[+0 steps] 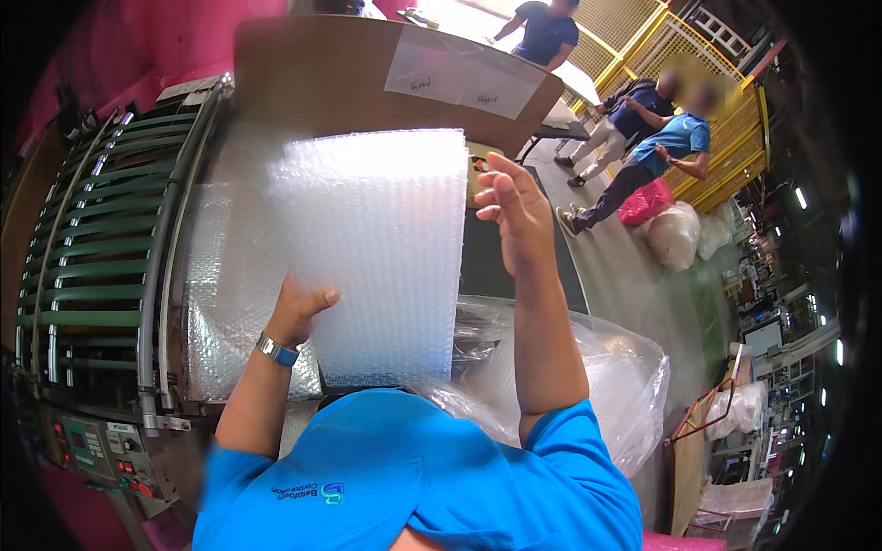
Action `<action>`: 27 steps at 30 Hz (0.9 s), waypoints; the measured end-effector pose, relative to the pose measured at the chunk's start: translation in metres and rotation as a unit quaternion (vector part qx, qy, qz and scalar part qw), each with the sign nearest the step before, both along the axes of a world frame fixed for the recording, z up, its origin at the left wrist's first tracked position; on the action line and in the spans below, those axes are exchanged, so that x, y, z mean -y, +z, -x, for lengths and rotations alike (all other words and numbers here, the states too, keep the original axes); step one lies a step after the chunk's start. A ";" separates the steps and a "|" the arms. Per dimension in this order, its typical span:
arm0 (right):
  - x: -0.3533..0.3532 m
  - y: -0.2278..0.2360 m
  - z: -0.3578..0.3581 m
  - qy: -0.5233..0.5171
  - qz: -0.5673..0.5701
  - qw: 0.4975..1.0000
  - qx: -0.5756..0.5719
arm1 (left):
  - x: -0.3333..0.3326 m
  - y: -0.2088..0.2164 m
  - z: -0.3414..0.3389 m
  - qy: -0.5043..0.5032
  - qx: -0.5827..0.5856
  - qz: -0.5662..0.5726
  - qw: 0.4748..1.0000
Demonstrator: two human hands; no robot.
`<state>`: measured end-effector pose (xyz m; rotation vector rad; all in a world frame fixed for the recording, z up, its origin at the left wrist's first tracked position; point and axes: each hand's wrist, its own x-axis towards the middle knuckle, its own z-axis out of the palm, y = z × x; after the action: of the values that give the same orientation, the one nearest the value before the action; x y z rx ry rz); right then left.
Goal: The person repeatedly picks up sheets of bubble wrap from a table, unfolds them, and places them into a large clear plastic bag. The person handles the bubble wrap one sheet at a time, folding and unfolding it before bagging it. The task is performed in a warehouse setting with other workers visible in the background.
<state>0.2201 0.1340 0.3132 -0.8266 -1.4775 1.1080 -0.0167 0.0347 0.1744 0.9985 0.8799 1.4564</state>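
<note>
A stack of clear bubble wrap sheets (386, 257) stands tilted up in front of my chest. My left hand (308, 312) is closed on its lower left side, with the thumb lying across the front face and the other fingers hidden behind. To the right of the stack's upper edge, my right hand (519, 216) is raised with its fingers loosely bent and apart, holding nothing. More bubble wrap (216, 303) lies flat to the left, partly behind the stack. Below my right forearm spreads a large clear plastic bag (620, 367) with bubble wrap inside.
A machine bed with green belts (106, 243) runs along the left, with a control panel (101, 450) below it. A brown board (312, 73) stands ahead. Several people are beyond, two standing beside a yellow fence (735, 156). Stuffed bags (675, 234) rest on the floor.
</note>
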 end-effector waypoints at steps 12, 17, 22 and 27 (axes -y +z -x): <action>-0.037 0.010 -0.082 -0.019 -0.030 0.975 -0.220 | -0.008 0.010 -0.058 0.007 -0.028 -0.027 0.999; -0.026 -0.006 -0.060 -0.054 -0.174 0.982 0.050 | -0.014 0.010 -0.071 0.006 -0.041 -0.031 0.999; -0.042 0.002 -0.095 0.006 -0.031 0.945 -0.324 | -0.020 -0.003 -0.068 -0.003 -0.018 0.020 1.000; -0.018 -0.004 -0.078 -0.031 -0.052 0.997 -0.057 | -0.023 -0.008 -0.070 0.038 0.023 -0.019 0.999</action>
<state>0.2982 0.1521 0.3096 -0.7209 -1.3931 1.0060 0.0533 0.0574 0.1663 0.9650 0.8685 1.5590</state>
